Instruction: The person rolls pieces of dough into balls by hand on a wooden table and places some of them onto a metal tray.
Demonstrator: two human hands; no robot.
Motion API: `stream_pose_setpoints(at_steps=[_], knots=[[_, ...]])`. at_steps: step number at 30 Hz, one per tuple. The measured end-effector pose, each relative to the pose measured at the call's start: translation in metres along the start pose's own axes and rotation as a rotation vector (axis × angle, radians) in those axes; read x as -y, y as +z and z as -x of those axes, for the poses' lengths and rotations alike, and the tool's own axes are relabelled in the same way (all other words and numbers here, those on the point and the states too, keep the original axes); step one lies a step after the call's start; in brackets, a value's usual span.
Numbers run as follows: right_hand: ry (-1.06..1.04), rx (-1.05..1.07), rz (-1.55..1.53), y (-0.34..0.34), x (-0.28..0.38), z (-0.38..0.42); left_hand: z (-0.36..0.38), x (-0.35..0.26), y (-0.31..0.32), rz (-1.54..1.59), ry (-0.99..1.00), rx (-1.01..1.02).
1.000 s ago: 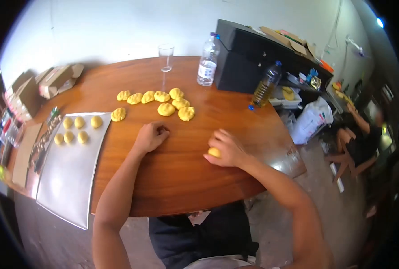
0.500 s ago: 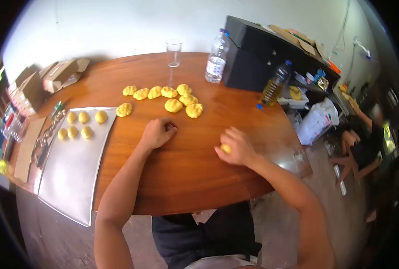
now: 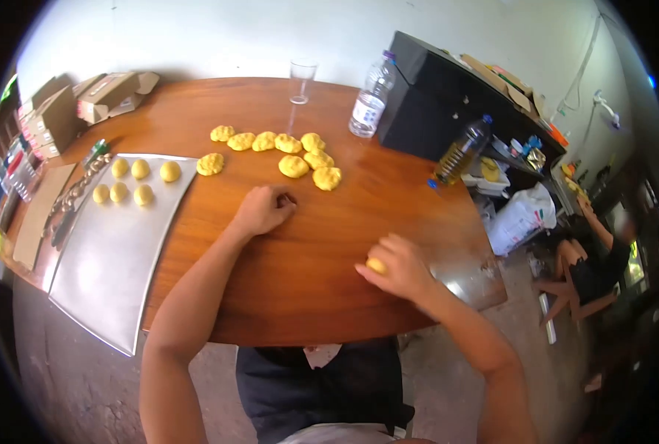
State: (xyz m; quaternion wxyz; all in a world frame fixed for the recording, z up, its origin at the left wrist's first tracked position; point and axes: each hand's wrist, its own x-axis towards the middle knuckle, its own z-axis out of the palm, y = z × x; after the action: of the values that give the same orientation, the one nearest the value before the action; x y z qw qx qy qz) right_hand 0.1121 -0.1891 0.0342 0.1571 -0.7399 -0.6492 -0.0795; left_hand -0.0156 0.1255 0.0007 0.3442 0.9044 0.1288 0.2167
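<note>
My right hand (image 3: 401,268) is cupped over a small yellow dough ball (image 3: 376,265) on the wooden table; part of the ball shows between thumb and fingers. Loosely curled, my left hand (image 3: 265,210) rests on the wood, and I see nothing in it. Beyond it lie several rough yellow dough lumps (image 3: 294,166) in a bent row, with one lump (image 3: 210,164) apart by the tray's edge. At the left, smooth round dough balls (image 3: 143,195) sit in two rows at the far end of a metal tray (image 3: 107,251).
A drinking glass (image 3: 300,83), a clear water bottle (image 3: 371,96) and a black cabinet (image 3: 425,96) stand at the back. An oil bottle (image 3: 461,152) is at the right edge. Cardboard boxes (image 3: 111,96) are back left. A seated person (image 3: 596,266) is far right.
The view has shifted slightly. My right hand stays over the dough ball, a little lower in the view and blurred at the fingers. My left hand remains curled on the table.
</note>
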Motion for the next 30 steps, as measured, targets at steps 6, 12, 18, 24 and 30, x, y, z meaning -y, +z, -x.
stream_pose_setpoints(at_steps=[6,12,18,24,30], knots=[[-0.098,-0.202,-0.414,0.041,0.034,-0.044,0.004,-0.005,-0.006,-0.051,-0.002,-0.020],[-0.194,0.090,-0.328,0.012,0.030,0.024,0.003,-0.005,-0.007,-0.034,0.014,-0.015],[0.043,-0.151,-0.084,0.050,-0.008,-0.056,0.000,-0.002,-0.003,-0.030,0.018,-0.033],[-0.239,0.036,-0.388,0.038,0.059,-0.043,0.002,0.004,-0.005,-0.042,0.109,-0.033],[0.028,-0.061,-0.197,0.020,0.001,-0.012,0.001,0.004,-0.002,-0.061,0.063,-0.020]])
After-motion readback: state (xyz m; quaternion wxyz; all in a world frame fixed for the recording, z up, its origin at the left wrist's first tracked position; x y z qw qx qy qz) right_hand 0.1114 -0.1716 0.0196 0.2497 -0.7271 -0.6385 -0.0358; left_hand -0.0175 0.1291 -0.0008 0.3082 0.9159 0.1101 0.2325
